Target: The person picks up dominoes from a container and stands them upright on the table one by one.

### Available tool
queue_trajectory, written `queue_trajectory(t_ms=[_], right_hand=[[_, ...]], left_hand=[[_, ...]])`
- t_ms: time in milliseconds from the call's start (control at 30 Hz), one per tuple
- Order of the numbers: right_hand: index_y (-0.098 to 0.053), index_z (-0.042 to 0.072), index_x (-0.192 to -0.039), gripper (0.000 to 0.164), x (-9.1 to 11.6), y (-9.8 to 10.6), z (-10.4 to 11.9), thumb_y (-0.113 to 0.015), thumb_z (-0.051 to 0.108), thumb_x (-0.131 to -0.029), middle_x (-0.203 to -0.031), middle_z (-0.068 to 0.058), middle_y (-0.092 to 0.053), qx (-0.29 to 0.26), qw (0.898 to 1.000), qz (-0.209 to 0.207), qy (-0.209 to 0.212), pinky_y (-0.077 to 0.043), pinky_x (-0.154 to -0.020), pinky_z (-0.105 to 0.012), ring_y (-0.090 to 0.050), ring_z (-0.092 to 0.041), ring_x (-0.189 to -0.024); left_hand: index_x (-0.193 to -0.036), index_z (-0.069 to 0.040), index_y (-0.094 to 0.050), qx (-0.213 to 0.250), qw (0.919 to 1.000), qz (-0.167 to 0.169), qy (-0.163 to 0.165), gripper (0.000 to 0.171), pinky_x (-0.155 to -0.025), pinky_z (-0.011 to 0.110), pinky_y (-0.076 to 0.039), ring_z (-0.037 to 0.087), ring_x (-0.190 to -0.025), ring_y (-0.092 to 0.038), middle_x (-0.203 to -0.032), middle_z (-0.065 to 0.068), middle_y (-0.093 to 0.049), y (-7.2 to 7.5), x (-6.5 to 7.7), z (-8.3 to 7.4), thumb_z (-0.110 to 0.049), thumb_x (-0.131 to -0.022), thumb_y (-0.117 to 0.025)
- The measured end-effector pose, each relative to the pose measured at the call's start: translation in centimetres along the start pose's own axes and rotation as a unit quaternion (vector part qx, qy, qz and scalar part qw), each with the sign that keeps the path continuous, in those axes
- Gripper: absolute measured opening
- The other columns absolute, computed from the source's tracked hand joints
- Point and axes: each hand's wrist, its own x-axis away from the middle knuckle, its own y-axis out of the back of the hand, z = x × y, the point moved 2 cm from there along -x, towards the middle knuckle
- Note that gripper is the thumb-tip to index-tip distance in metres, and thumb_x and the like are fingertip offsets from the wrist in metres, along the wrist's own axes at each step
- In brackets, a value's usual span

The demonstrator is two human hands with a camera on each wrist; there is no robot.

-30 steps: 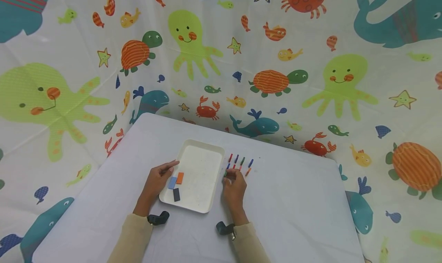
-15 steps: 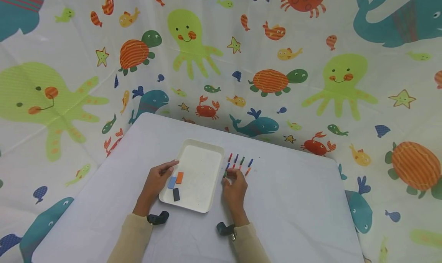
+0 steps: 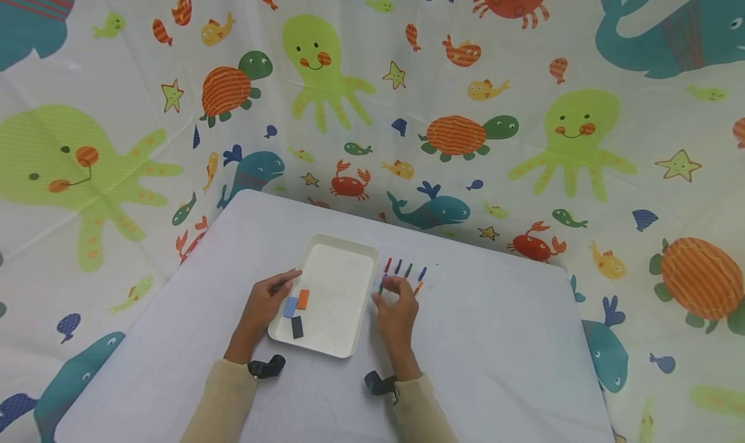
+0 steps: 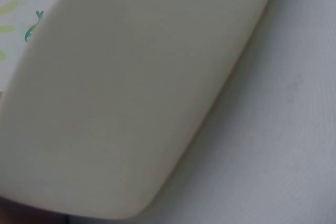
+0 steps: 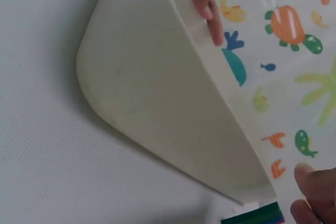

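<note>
A shallow white tray [image 3: 343, 301] lies on the table, holding a blue tile [image 3: 290, 307], an orange tile [image 3: 303, 299] and a black tile [image 3: 297, 327] at its left side. My left hand [image 3: 263, 304] rests at the tray's left rim, fingers extended over it. Just right of the tray, my right hand [image 3: 398, 313] has thumb and forefinger parted, with nothing pinched between them. A green block [image 5: 252, 215] stands right by those fingers in the right wrist view. Beyond the hand, several narrow coloured blocks stand in short rows, among them a red block [image 3: 388, 264] and a blue block [image 3: 422, 273]; the hand partly hides the nearer ones.
A white cloth covers the table [image 3: 495, 339]. Behind it hangs a curtain [image 3: 361, 55] printed with sea animals. The tray's outer wall fills most of the left wrist view.
My right thumb and forefinger have spread apart and let go of the green block, which now stands with the others. The left hand and tray have not moved.
</note>
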Motion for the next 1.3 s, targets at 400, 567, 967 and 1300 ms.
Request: queue_trajectory(t_ms=[400,567,967,1300], right_hand=[[-0.071,0.018,-0.120,0.040,0.1,-1.3,2.5,-0.084,0.001,-0.087,-0.118,0.001,-0.075,-0.022,1.000,0.018,0.003,-0.055,-0.112,-0.052,-0.071,-0.019,-0.114],[-0.070,0.019,-0.119,0.039,0.4,-2.3,3.3,-0.085,0.002,-0.088,-0.117,0.002,-0.075,-0.023,0.999,0.031,0.013,-0.055,-0.113,-0.049,-0.071,-0.018,-0.113],[-0.070,0.020,-0.120,0.039,1.8,-5.0,4.0,-0.086,0.007,-0.088,-0.118,0.004,-0.074,-0.007,0.997,0.071,0.016,-0.059,-0.107,-0.043,-0.071,-0.015,-0.114],[-0.069,0.017,-0.121,0.040,2.8,-6.9,4.6,-0.087,0.005,-0.087,-0.118,0.002,-0.075,-0.001,0.995,0.100,0.032,-0.060,-0.107,-0.041,-0.073,-0.015,-0.112]], left_hand=[[-0.147,-0.015,-0.065,-0.004,1.0000,0.002,0.005,0.037,-0.126,0.055,-0.039,0.036,-0.154,-0.046,-0.163,0.011,-0.051,0.1,0.0,0.1,-0.017,-0.111,-0.058],[-0.146,-0.013,-0.065,0.008,1.0000,0.004,0.000,0.037,-0.127,0.055,-0.038,0.036,-0.155,-0.044,-0.163,0.012,-0.051,0.1,0.0,-0.1,-0.017,-0.110,-0.059],[-0.147,-0.013,-0.065,0.015,0.9998,0.009,0.001,0.037,-0.128,0.055,-0.035,0.036,-0.157,-0.041,-0.164,0.011,-0.051,0.1,-0.1,0.1,-0.017,-0.111,-0.058],[-0.145,-0.015,-0.066,0.017,0.9998,0.009,0.000,0.036,-0.127,0.054,-0.038,0.033,-0.156,-0.044,-0.162,0.009,-0.054,0.2,-0.1,0.0,-0.018,-0.111,-0.058]])
